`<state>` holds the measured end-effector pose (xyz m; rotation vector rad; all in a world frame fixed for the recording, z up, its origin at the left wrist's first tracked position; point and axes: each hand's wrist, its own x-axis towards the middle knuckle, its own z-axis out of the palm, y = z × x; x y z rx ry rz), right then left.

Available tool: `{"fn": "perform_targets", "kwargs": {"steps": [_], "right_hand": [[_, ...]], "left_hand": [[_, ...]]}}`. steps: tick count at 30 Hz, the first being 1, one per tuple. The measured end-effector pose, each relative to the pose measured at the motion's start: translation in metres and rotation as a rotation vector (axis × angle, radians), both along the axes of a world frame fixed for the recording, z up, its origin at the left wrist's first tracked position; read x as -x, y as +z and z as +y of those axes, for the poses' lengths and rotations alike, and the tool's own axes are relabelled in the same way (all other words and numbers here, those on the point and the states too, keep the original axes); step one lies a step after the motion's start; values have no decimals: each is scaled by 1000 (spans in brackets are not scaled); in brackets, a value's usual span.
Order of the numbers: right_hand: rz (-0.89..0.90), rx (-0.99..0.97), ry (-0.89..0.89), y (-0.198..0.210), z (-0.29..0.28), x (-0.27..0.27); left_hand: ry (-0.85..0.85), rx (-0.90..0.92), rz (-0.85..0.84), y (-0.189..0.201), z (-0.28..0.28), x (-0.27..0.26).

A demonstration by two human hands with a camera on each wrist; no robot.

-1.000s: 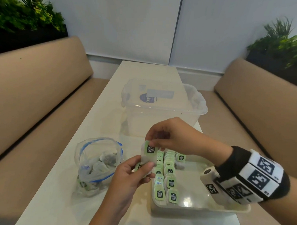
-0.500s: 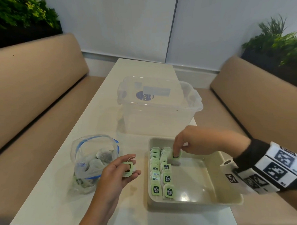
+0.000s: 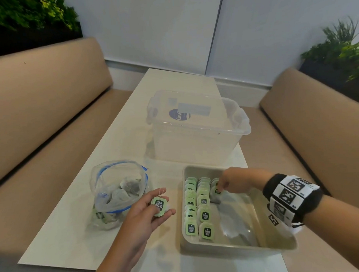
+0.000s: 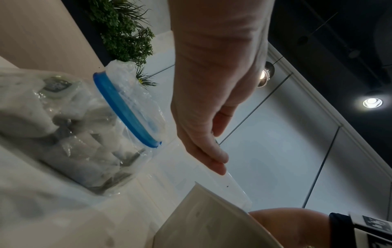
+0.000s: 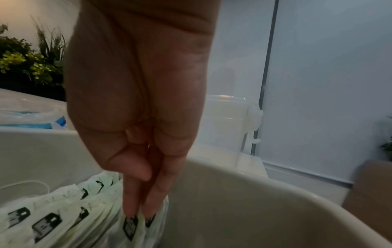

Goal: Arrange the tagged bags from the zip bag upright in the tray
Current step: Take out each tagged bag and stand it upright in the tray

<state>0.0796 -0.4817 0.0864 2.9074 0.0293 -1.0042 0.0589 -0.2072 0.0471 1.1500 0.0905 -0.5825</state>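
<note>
A beige tray (image 3: 237, 249) holds two long rows of upright tagged bags (image 3: 204, 214) with green labels. At the tray's far end my right hand (image 3: 220, 188) pinches a tagged bag (image 3: 215, 195) standing at the head of a third row. The right wrist view shows the fingertips (image 5: 129, 208) gripping that bag's top (image 5: 132, 224) beside the rows (image 5: 48, 223). My left hand (image 3: 165, 200) holds another tagged bag (image 3: 158, 204) between thumb and fingers, just left of the tray. The open zip bag (image 3: 119, 190) with more bags stands to its left.
A clear plastic storage box (image 3: 197, 133) with a lid stands behind the tray. The white table (image 3: 76, 231) runs between two tan benches (image 3: 41, 112). The tray's right half (image 3: 238, 221) is bare. Planters stand behind both benches.
Both hands held a bag together above the tray. My right hand has since come down into the tray's far end with a bag, and my left hand has drawn back left holding another.
</note>
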Motion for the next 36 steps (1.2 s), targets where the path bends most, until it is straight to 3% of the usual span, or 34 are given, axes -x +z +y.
{"fn": "perform_targets", "kwargs": {"steps": [5, 12, 14, 16, 19, 23, 32, 36], "right_hand": [[0, 35, 46, -6, -1, -3], [-76, 29, 73, 5, 8, 2], [-201, -69, 86, 19, 17, 5], [-354, -288, 94, 35, 35, 9], [-419, -581, 90, 52, 70, 20], [-454, -660, 152, 46, 93, 27], [-425, -748, 108, 51, 96, 36], [-497, -956, -94, 62, 95, 46]], "left_hand": [[6, 41, 42, 4, -2, 0], [-1, 308, 239, 15, -4, -2], [-13, 359, 276, 17, -4, -4], [-23, 407, 295, 18, -5, -5], [-52, 467, 311, 19, -11, -5], [-143, 495, 272, 23, -16, -2], [-208, 469, 222, 23, -12, -2], [-141, 437, 18, 29, -11, 0]]}}
